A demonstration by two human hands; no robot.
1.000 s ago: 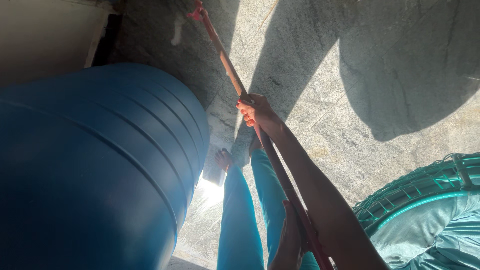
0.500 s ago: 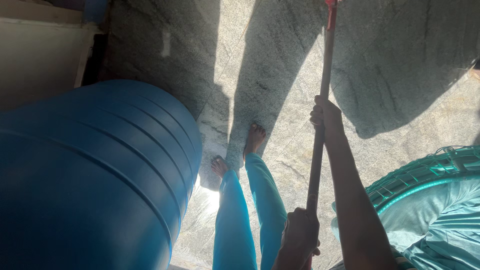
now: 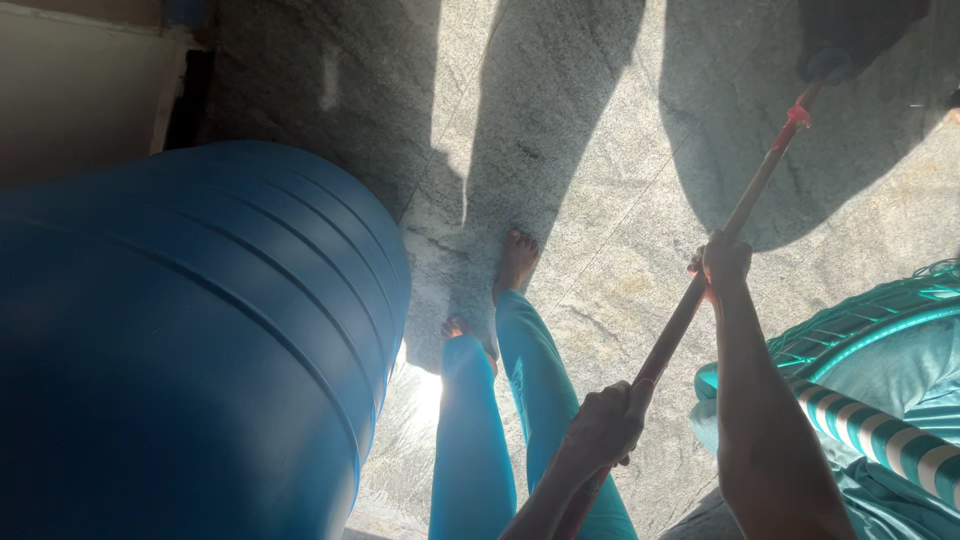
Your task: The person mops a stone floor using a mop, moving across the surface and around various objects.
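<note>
Gripping a long red-tipped pole (image 3: 735,220), your right hand (image 3: 725,262) and left hand (image 3: 605,420) both close their fingers around it, angled over the stone floor (image 3: 600,200). Its far end could strike the green wire basket (image 3: 860,335) nearby if swung wide.

No packages, labels, signs or screens are showing anywhere around the fingers.
</note>
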